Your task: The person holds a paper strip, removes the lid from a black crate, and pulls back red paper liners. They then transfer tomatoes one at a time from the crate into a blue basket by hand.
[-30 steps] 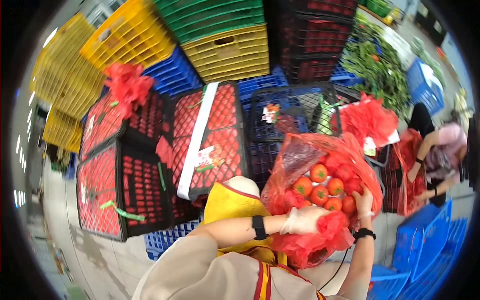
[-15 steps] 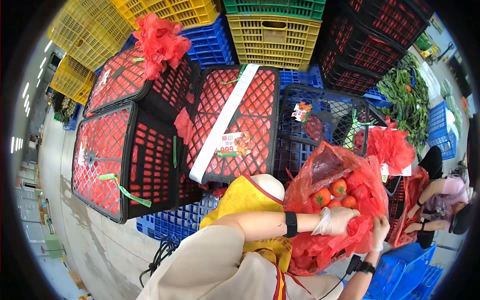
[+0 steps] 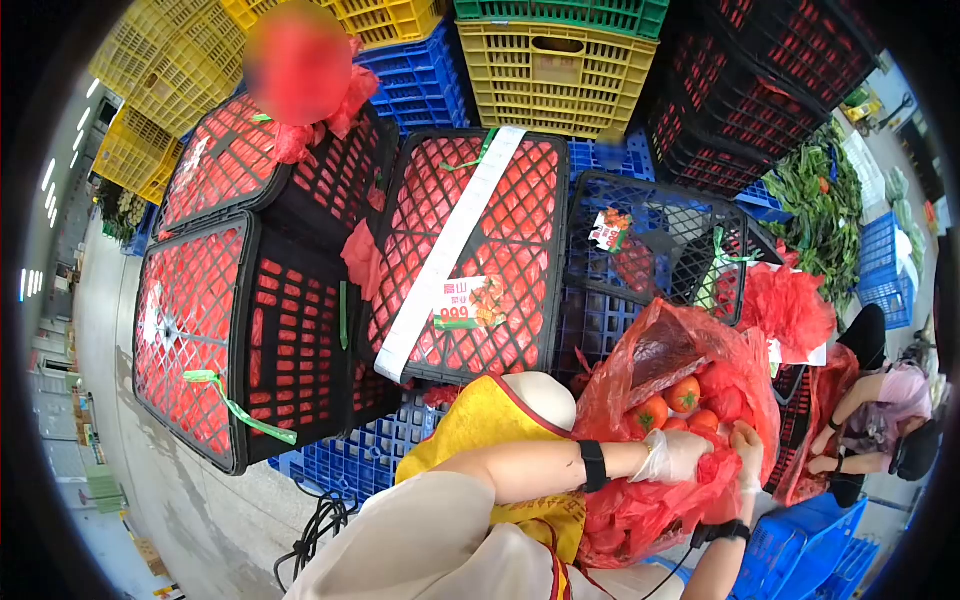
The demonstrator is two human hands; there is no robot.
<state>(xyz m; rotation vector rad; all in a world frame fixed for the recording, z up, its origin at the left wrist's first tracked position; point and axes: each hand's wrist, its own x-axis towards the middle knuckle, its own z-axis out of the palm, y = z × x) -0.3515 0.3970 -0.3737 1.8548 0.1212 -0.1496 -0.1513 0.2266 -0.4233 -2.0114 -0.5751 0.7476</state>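
A red plastic bag point(image 3: 655, 350) stands open before me, with several tomatoes point(image 3: 683, 394) showing inside. My left hand point(image 3: 678, 456), in a thin clear glove, is closed on crumpled red plastic at the near side of the bag. My right hand point(image 3: 748, 447) also looks gloved; its curled fingers grip the red plastic at the bag's right side, close to the tomatoes. Part of each hand's fingertips is hidden by the plastic. Beyond the bag lies a dark mesh crate point(image 3: 650, 240) with a price card point(image 3: 610, 230) on it.
Black crates point(image 3: 470, 240) packed with red-wrapped contents stand ahead and left on blue pallets point(image 3: 365, 455). Yellow crates point(image 3: 555, 75) are stacked behind. Bunches of red bags point(image 3: 785, 310) sit at right, near leafy greens point(image 3: 820, 200). Another person point(image 3: 885, 400) works at far right, beside blue crates point(image 3: 800, 545).
My right hand has moved slightly up and left, closer to the tomatoes. My left hand has shifted a little downward, still on the plastic. The whole view has shifted slightly.
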